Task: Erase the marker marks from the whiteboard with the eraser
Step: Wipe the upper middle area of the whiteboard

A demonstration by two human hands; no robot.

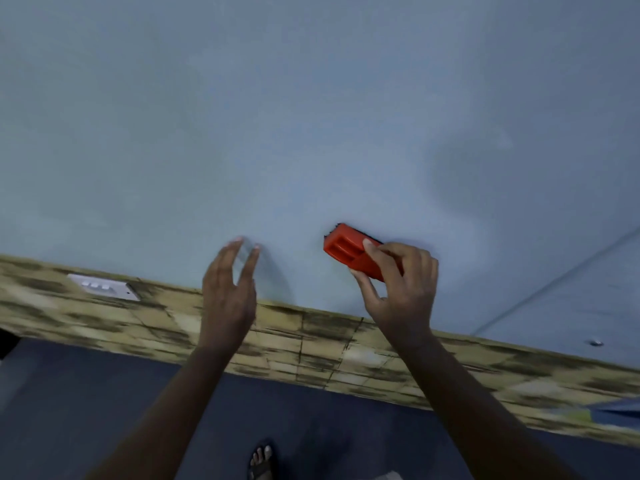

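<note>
My right hand (398,285) grips a red plastic eraser (346,249) with a dark felt underside, held against the pale blue-grey wall surface (311,116). My left hand (230,289) is raised beside it, fingers spread and empty, its fingertips close to the wall. At the far right a slanted edge marks the whiteboard (588,296), a pale panel with a small screw (596,342) near its lower edge. I see no marker marks on the visible part. The view is blurred.
A band of tan stone-pattern tiles (311,341) runs below the wall. A white switch plate (104,286) sits on it at the left. Dark blue floor (104,410) lies below, with a sandalled foot (262,459) at the bottom.
</note>
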